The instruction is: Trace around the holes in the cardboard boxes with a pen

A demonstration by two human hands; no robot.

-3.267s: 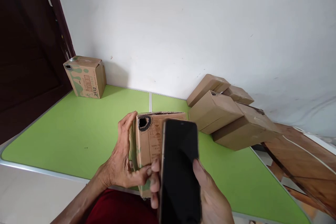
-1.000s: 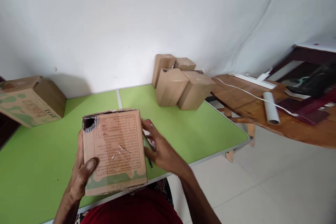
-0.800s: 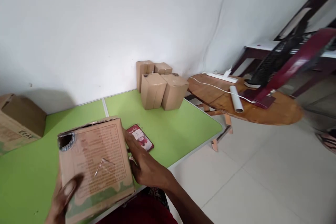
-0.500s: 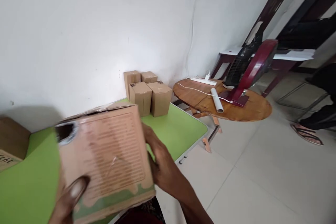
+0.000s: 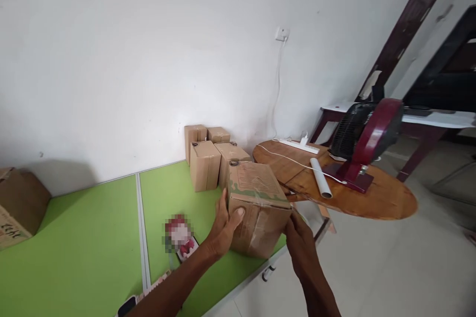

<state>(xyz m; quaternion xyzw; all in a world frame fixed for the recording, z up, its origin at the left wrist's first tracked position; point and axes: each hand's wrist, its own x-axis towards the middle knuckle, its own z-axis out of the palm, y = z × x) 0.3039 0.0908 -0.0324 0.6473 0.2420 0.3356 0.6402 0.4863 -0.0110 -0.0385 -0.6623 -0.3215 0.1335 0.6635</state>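
- Head view: a green table (image 5: 92,237) fills the lower left of the frame, and its near edge runs down along the bottom middle.
- A cardboard box (image 5: 256,208) sits at the table's right end, close to the near edge, just right of the middle of the frame.
- The left hand (image 5: 223,230) is pressed on the box's left side, with the thumb on the front face.
- The right hand (image 5: 299,237) is on the box's lower right corner, fingers against it. Both hands are clamped on the box, one each side.
- Just behind the box stand small brown boxes (image 5: 206,158) by the white wall; I cannot tell if they touch it.
- Left of the left hand lies a small red and white card (image 5: 180,235), near the box but apart from it.
- Another big box (image 5: 18,208) sits at the far left edge of the frame, well apart.
- Between them, the green top is bare.
- Right of the table is a round wooden table (image 5: 357,198) with a red fan (image 5: 366,138) and a white roll (image 5: 320,184).
- Pale floor (image 5: 390,267) is open at the lower right.
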